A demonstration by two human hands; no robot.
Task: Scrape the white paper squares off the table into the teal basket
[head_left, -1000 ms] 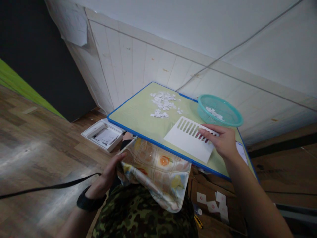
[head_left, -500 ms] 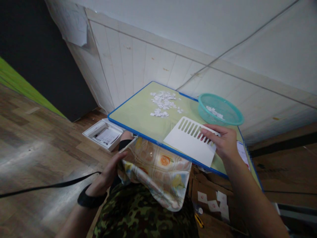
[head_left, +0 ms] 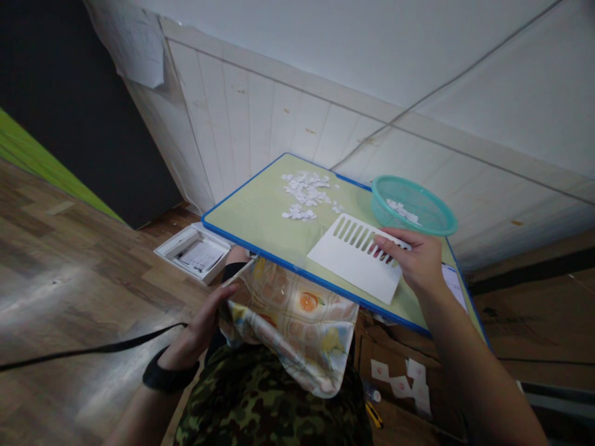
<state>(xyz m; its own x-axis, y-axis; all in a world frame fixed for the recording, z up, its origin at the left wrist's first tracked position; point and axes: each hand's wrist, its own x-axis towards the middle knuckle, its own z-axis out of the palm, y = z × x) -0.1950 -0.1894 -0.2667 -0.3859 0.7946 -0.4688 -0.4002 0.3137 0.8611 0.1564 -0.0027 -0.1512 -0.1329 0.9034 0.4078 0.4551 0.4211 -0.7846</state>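
My right hand [head_left: 421, 254] grips the slotted upper edge of a flat white plastic scraper [head_left: 357, 260], thumb on top. The scraper lies over the right front of a pale green table [head_left: 251, 214] with a blue rim. Beyond it, small white paper pieces [head_left: 309, 189] are scattered in a loose heap. My left hand [head_left: 211, 319] is closed on the left edge of a glossy fruit-patterned cloth [head_left: 297, 310], which hangs open under the table's front edge, above my lap. Part of the left fingers is hidden by the cloth.
A turquoise plastic basket [head_left: 413, 214] with some paper pieces inside stands at the table's back right. A phone-like object [head_left: 453, 285] lies by the right edge. An open white box [head_left: 193, 254] is on the floor at left. Printed cards [head_left: 402, 386] and a yellow cutter [head_left: 374, 414] lie below right.
My right hand has drawn the scraper slightly back and left, away from the table's front edge. The left hand and the cloth have barely moved. The paper heap looks the same.
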